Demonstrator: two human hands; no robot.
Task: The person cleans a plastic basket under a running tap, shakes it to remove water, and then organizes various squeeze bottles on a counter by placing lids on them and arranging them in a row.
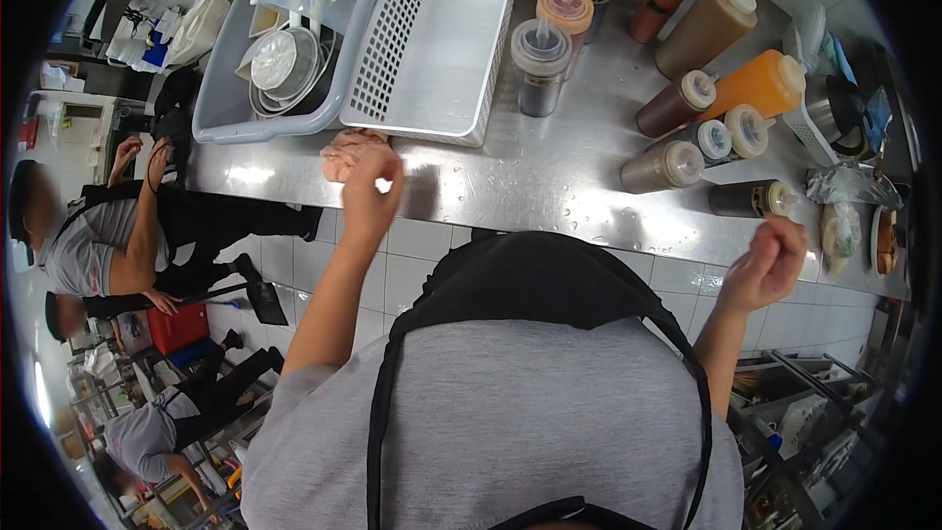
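My left hand (372, 191) is at the front edge of the steel counter (471, 184), its fingers curled round a small gap. It overlaps a crumpled pink cloth (342, 156) lying there; whether the fingers grip it I cannot tell. Loosely closed and holding nothing visible, my right hand (767, 265) hovers by the counter's front edge. Nearest to it is a dark squeeze bottle (739, 199) with a pale cap. Several more squeeze bottles stand beyond, among them an orange one (754, 85), a tall brown one (703, 29) and a clear-capped dark one (541, 73).
A white perforated plastic basket (449, 37) sits behind the cloth. Beside it, a grey tub (335, 99) holds pots (283, 62) and containers. A plastic-wrapped item (840, 228) lies at far right. Several people (110, 235) work at left; a black dustpan (265, 302) is near the floor.
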